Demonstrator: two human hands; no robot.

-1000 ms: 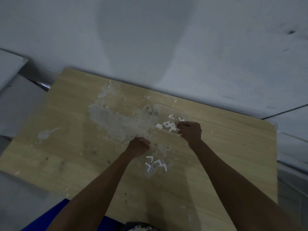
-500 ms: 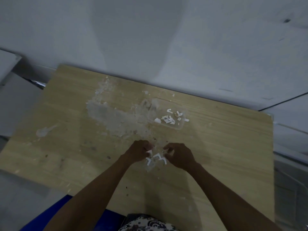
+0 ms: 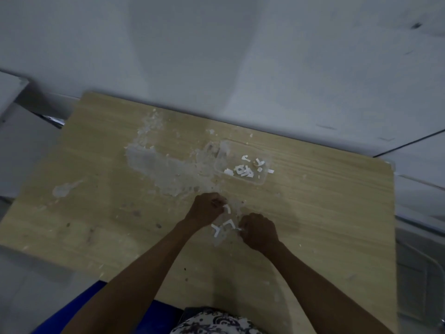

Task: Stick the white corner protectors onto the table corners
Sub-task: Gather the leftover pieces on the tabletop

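White protectors (image 3: 222,226) lie mid-table (image 3: 337,213) between both hands; left hand (image 3: 207,209) and right hand (image 3: 258,231) each pinch a small piece.

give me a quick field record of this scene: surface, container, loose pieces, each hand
surface: wooden table, pale residue patch smeared across its middle
container: clear plastic tray behind the hands, holding small white pieces
loose pieces: white L-shaped corner protectors lying on the table between the hands
left hand: curled, fingertips pinching a white piece
right hand: curled, fingertips at a small white bit; grip unclear
table corners: no protector visible on them
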